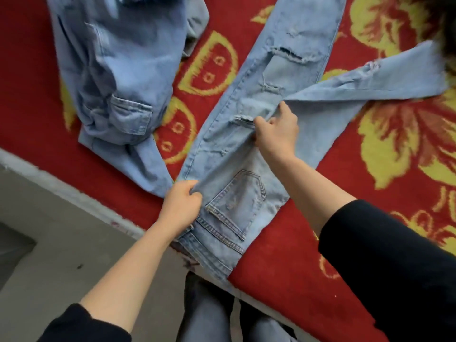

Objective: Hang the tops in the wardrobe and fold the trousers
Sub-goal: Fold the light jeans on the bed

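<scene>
Ripped jeans (237, 154): a light blue pair lies on the red blanket (283, 280), back pocket facing up, waistband nearest me and hanging just over the bed edge.
Legs: one leg runs straight away from me with frayed tears across it; the other leg (370, 85) angles off to my right, crossing over the first near my right hand.
My left hand (181, 206): its grip is pinched shut on the side seam of the ripped jeans, just left of the back pocket (237, 203).
My right hand (277, 130): its grip is closed on a bunch of denim at mid-thigh, where the two legs meet, beside a torn slit.
Second jeans (116, 77): another light blue pair lies crumpled to the left on the same blanket, pocket showing, close beside the first pair near my left hand.
Blanket: red with yellow flower and leaf patterns.
Sleeves (394, 262): black, pushed up both forearms.
Floor (49, 230): pale grey, at lower left below the bed edge.
</scene>
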Motion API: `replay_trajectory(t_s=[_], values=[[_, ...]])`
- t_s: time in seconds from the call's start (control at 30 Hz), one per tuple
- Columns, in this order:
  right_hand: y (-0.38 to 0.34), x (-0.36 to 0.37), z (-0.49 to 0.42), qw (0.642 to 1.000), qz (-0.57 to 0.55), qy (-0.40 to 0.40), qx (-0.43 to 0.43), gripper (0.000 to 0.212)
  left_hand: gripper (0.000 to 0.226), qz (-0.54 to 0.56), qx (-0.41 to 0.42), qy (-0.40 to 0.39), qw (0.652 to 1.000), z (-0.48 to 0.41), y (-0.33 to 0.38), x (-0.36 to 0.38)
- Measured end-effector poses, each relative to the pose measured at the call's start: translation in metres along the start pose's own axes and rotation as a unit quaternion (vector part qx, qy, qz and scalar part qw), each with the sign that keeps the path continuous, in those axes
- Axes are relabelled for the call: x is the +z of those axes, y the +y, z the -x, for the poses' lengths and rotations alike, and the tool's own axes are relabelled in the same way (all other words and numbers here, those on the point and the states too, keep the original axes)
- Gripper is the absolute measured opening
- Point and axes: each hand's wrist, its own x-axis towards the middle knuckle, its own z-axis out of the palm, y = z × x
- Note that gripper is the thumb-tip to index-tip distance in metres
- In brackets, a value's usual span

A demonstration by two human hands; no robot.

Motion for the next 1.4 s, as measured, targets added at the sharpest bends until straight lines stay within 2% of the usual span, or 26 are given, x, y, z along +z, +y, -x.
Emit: replay_trajectory(t_s=[0.07, 0.13, 0.2, 0.23, 0.3, 0.4, 0.47, 0.57, 0.63, 0.7, 0.77, 0.83, 0.87, 0.93, 1.03, 1.13, 1.17, 1.23, 1.3, 1.37, 1.4], values=[[-0.012, 0.031, -0.001, 0.997, -0.004, -0.075, 0.012, 0.061, 0.014, -0.044, -0.018, 0.046, 0.998, -0.012, -0.015, -0.020], [-0.011, 0.051, -0.001, 0.983, 0.032, -0.177, 0.032, 0.068, 0.011, -0.138, -0.039, 0.051, 0.988, -0.022, -0.030, -0.029], [-0.002, 0.057, -0.002, 0.961, 0.098, -0.251, 0.053, 0.068, 0.028, -0.214, -0.071, 0.028, 0.974, -0.031, -0.037, -0.029], [0.003, 0.055, -0.004, 0.956, 0.115, -0.263, 0.063, 0.067, 0.036, -0.231, -0.070, 0.025, 0.970, -0.034, -0.035, -0.027], [0.014, 0.047, -0.014, 0.960, 0.112, -0.242, 0.080, 0.063, 0.052, -0.257, -0.021, 0.051, 0.965, -0.043, -0.022, -0.019], [0.021, 0.025, -0.041, 0.977, 0.102, -0.165, 0.087, 0.055, 0.066, -0.289, 0.091, 0.073, 0.950, -0.069, 0.007, -0.003], [0.027, 0.009, -0.068, 0.987, 0.085, -0.097, 0.096, 0.051, 0.071, -0.316, 0.141, 0.059, 0.936, -0.097, 0.028, 0.010], [0.046, -0.020, -0.117, 0.992, 0.044, 0.032, 0.118, 0.060, 0.073, -0.345, 0.206, 0.048, 0.914, -0.141, 0.057, 0.028], [0.065, -0.040, -0.152, 0.985, 0.015, 0.115, 0.129, 0.068, 0.073, -0.364, 0.238, 0.047, 0.899, -0.172, 0.072, 0.037], [0.089, -0.060, -0.185, 0.971, -0.016, 0.189, 0.147, 0.067, 0.072, -0.361, 0.292, 0.063, 0.883, -0.202, 0.084, 0.043], [0.104, -0.077, -0.212, 0.947, -0.066, 0.260, 0.176, 0.066, 0.068, -0.357, 0.357, 0.079, 0.859, -0.229, 0.093, 0.047], [0.106, -0.089, -0.226, 0.922, -0.122, 0.307, 0.200, 0.075, 0.063, -0.352, 0.394, 0.073, 0.846, -0.250, 0.098, 0.051], [0.101, -0.093, -0.228, 0.918, -0.143, 0.312, 0.201, 0.081, 0.062, -0.346, 0.404, 0.070, 0.844, -0.258, 0.099, 0.052], [0.080, -0.098, -0.228, 0.921, -0.149, 0.310, 0.182, 0.077, 0.058, -0.319, 0.419, 0.074, 0.847, -0.268, 0.100, 0.054], [0.063, -0.102, -0.251, 0.932, -0.121, 0.306, 0.151, 0.058, 0.055, -0.269, 0.437, 0.081, 0.854, -0.273, 0.095, 0.054], [0.034, -0.102, -0.282, 0.930, -0.082, 0.343, 0.106, 0.017, 0.059, -0.203, 0.428, 0.087, 0.876, -0.273, 0.094, 0.053], [0.021, -0.100, -0.294, 0.929, -0.072, 0.351, 0.091, 0.011, 0.060, -0.190, 0.422, 0.093, 0.882, -0.273, 0.094, 0.053], [-0.010, -0.092, -0.317, 0.934, -0.036, 0.351, 0.051, 0.014, 0.055, -0.178, 0.417, 0.106, 0.885, -0.274, 0.092, 0.054], [-0.044, -0.073, -0.337, 0.952, 0.013, 0.306, -0.020, 0.013, 0.043, -0.149, 0.412, 0.117, 0.891, -0.276, 0.091, 0.055], [-0.070, -0.047, -0.355, 0.976, 0.060, 0.201, -0.064, 0.010, 0.025, -0.127, 0.410, 0.134, 0.893, -0.277, 0.093, 0.056], [-0.077, -0.032, -0.365, 0.985, 0.083, 0.140, -0.054, 0.021, 0.018, -0.125, 0.409, 0.144, 0.892, -0.278, 0.093, 0.056]])
